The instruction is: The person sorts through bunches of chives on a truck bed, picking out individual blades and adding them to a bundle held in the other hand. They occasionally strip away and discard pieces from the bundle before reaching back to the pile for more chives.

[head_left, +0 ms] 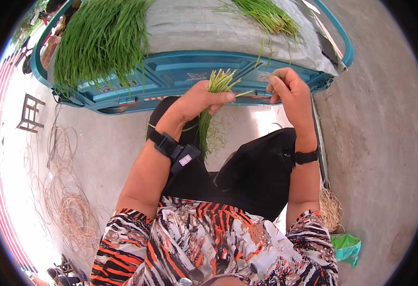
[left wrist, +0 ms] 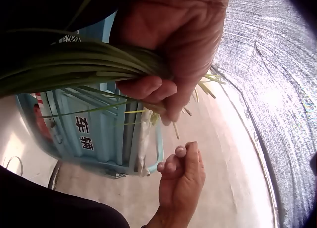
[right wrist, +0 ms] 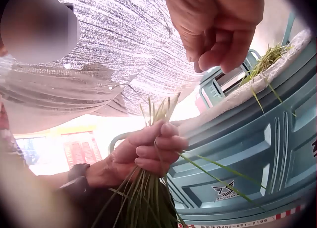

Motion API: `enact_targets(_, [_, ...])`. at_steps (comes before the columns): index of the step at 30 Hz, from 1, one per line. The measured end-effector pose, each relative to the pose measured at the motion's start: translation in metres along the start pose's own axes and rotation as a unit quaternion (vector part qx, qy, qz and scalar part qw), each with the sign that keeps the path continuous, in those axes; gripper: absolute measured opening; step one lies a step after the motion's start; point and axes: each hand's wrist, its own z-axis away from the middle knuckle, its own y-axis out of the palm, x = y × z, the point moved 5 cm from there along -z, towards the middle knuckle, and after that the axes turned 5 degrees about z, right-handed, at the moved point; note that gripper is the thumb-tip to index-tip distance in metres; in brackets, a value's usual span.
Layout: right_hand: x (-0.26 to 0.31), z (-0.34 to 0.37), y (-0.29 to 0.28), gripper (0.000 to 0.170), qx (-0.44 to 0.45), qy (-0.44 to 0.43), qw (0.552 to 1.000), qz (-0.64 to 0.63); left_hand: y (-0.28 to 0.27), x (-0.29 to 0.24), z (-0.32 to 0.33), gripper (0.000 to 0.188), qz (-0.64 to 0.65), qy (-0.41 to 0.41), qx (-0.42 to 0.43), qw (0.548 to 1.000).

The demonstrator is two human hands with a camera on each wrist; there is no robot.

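A bunch of long green chives [head_left: 221, 80] is gripped in my left hand [head_left: 199, 101], pale cut ends up and leaves hanging down beside the knee. In the left wrist view, the fingers curl round the chives [left wrist: 89, 67] and the thumb lies along the stems; a few thin stalks stick out sideways. My right hand [head_left: 289, 89] is raised to the right of the bunch, apart from it. Its fingers are loosely bent with nothing visible between them, as the right wrist view shows of the same hand [right wrist: 218, 30].
In front stands a blue cart [head_left: 180, 71] topped with a grey sheet [head_left: 185, 28]. A large heap of chives [head_left: 104, 43] lies on its left, a smaller pile [head_left: 268, 16] on its right, near a dark phone-like slab [head_left: 326, 47]. Left are a stool [head_left: 30, 113] and coiled strands [head_left: 78, 214].
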Motion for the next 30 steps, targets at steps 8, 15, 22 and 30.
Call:
enact_targets(8, [0.01, -0.002, 0.043, 0.02, 0.073, -0.095, 0.988, 0.096, 0.007, 0.009, -0.008, 0.021, 0.009, -0.006, 0.034, 0.999])
enact_targets(15, [0.012, -0.002, 0.042, 0.015, 0.078, -0.073, 0.992, 0.072, 0.009, 0.004, -0.005, 0.019, 0.038, -0.021, 0.025, 0.999])
enact_targets(22, [-0.007, -0.008, 0.031, 0.019, 0.035, -0.029, 0.999, 0.006, 0.011, 0.006, -0.005, 0.018, 0.05, -0.028, 0.043, 0.997])
enact_targets(30, [-0.003, -0.007, 0.026, 0.022, 0.067, -0.022, 0.997, -0.015, 0.006, 0.008, -0.006, 0.018, 0.067, -0.025, 0.045, 0.996])
